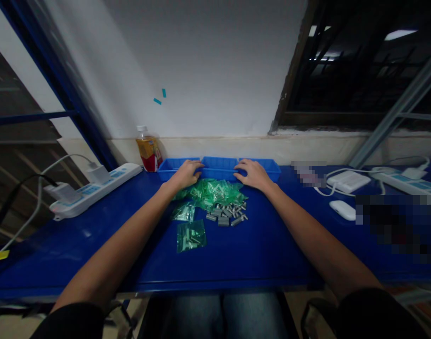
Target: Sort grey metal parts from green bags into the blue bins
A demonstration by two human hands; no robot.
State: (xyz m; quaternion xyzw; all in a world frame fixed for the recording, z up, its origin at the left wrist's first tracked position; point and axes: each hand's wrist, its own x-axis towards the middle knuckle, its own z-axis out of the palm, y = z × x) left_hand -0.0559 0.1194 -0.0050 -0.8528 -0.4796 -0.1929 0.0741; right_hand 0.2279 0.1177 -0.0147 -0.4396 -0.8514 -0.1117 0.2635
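Note:
Three blue plastic bins stand side by side at the back of the table. My left hand point(187, 173) has its fingers curled at the left end of the middle blue bin point(220, 173), thumb below. At that bin's right end, my right hand point(253, 174) grips in the same way. Just in front lies a heap of green-tinted plastic bags point(215, 190) with small parts inside. Loose grey metal pieces point(223, 221), some block-shaped and some pin-like, lie at the heap's front right. One small green bag point(191, 236) with metal parts sits apart, nearer me.
A drink bottle point(149, 149) stands left of the bins against the wall. White power strips point(95, 192) with plugs and cables lie left and right. A white charger point(348, 181) and a white rounded case point(343, 210) are on the right, beside a blurred-out dark patch.

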